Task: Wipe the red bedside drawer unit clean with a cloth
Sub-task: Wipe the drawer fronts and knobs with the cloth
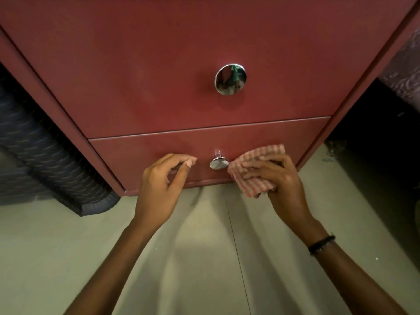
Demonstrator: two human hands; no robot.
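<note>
Your right hand (276, 176) grips checked cloth (254, 169), fingers curled over it, pressing it on lower drawer front (141, 153) of red drawer unit (136, 64), just right of lower knob (218, 162). Your left hand (162, 178) hovers left of knob, fingers loosely curled, holding nothing. Wiping looks underway; cleaned share impossible to judge. Upper drawer (136, 92), upper knob (230, 79) and side panels probably remain.
</note>
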